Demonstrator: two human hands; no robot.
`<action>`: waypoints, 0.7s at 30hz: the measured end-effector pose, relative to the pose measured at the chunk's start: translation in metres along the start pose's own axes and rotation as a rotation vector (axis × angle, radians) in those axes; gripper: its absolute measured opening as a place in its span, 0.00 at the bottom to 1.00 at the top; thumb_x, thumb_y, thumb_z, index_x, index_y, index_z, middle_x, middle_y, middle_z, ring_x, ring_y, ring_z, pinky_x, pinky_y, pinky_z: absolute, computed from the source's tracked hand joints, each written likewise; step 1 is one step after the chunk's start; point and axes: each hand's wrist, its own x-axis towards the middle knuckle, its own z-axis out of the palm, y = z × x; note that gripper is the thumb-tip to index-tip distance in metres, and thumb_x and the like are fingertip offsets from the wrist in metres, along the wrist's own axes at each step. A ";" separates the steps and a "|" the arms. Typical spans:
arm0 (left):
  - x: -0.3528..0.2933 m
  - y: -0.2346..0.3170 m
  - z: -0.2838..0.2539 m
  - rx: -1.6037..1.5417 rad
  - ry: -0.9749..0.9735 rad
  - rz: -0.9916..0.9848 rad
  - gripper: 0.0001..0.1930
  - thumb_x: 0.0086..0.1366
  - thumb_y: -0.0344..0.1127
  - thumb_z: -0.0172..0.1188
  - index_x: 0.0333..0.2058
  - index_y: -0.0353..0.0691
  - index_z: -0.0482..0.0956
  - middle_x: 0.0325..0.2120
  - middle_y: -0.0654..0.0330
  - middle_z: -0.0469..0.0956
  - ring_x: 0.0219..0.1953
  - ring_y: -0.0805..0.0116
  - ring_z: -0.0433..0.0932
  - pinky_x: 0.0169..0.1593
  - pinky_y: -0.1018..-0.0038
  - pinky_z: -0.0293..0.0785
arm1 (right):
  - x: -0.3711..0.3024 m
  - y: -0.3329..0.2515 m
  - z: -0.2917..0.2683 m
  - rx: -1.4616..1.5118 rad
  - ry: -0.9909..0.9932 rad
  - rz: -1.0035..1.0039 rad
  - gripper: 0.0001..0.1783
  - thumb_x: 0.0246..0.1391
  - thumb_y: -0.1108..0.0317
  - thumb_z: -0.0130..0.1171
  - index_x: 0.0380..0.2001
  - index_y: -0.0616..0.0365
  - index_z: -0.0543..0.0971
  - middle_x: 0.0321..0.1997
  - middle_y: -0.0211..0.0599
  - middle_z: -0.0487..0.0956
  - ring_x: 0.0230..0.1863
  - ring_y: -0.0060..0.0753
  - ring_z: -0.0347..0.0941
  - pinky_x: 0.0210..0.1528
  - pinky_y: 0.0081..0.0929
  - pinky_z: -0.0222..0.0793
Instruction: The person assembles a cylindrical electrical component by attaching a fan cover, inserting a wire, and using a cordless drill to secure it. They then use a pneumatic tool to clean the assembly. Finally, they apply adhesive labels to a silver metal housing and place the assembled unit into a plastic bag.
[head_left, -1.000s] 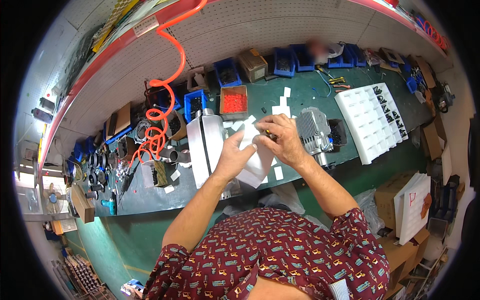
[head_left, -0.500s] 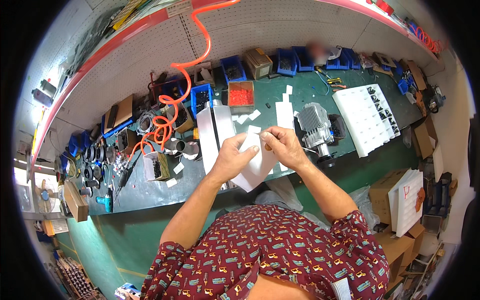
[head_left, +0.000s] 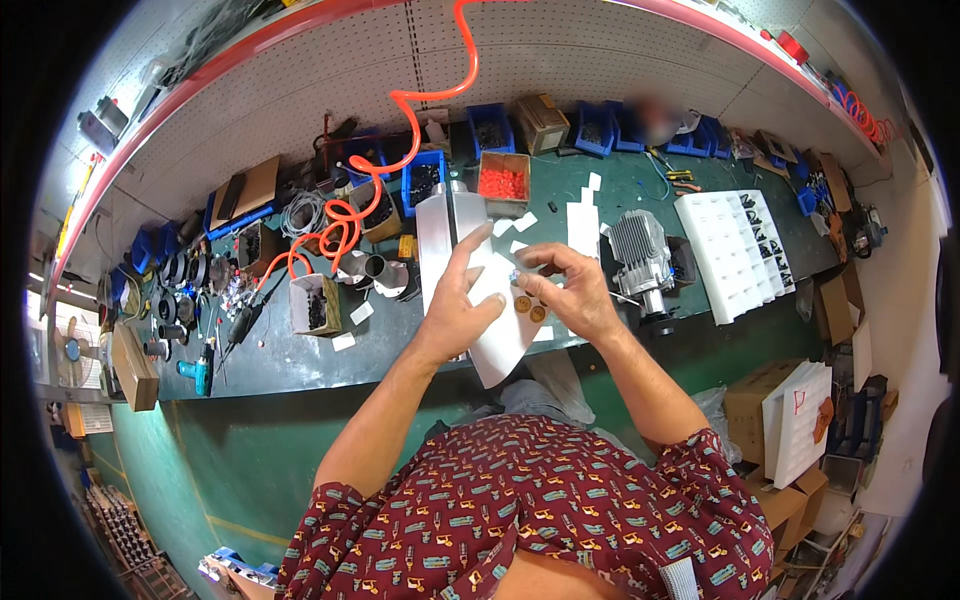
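A white sheet [head_left: 500,345] with round gold stickers [head_left: 530,308] lies beneath my hands, its pointed lower end at the table's front edge. My left hand [head_left: 452,312] is over the sheet's left side, thumb and index finger spread apart, with nothing seen between them. On the other side, my right hand [head_left: 580,298] has its thumb and index finger curled toward each other at the sheet's upper part. A tiny pale thing shows at their tips, too small to name. Behind my left hand stands a silver metal housing [head_left: 437,235] with a dark slot.
A grey finned motor [head_left: 640,245] stands to the right, beside a white foam tray [head_left: 715,250] with black parts. A box of red parts [head_left: 503,182] and blue bins [head_left: 490,128] line the back. An orange coiled hose [head_left: 405,135] hangs at left.
My left hand has opened away from the sheet and the small white piece between my hands. My right hand has shifted slightly right and down, uncovering the gold stickers. The view has shifted a little.
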 end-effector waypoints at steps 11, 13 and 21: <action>-0.014 -0.004 -0.005 0.377 0.077 0.260 0.46 0.61 0.19 0.60 0.76 0.42 0.48 0.53 0.51 0.80 0.51 0.71 0.80 0.56 0.71 0.74 | -0.006 -0.008 0.019 -0.358 0.015 -0.348 0.10 0.51 0.73 0.69 0.37 0.62 0.84 0.43 0.40 0.86 0.43 0.42 0.80 0.49 0.38 0.75; -0.016 0.005 -0.005 0.467 0.047 0.273 0.45 0.62 0.19 0.59 0.75 0.42 0.49 0.46 0.53 0.83 0.47 0.73 0.81 0.54 0.72 0.74 | -0.007 -0.007 0.020 -0.355 0.015 -0.352 0.08 0.51 0.74 0.68 0.36 0.63 0.84 0.43 0.41 0.86 0.42 0.43 0.80 0.48 0.38 0.76; -0.010 0.015 0.004 0.383 0.096 0.239 0.42 0.63 0.20 0.59 0.73 0.40 0.52 0.36 0.57 0.85 0.40 0.77 0.80 0.49 0.76 0.74 | 0.000 -0.013 0.011 -0.135 -0.005 -0.211 0.07 0.56 0.75 0.64 0.38 0.65 0.83 0.44 0.43 0.86 0.42 0.38 0.82 0.44 0.32 0.79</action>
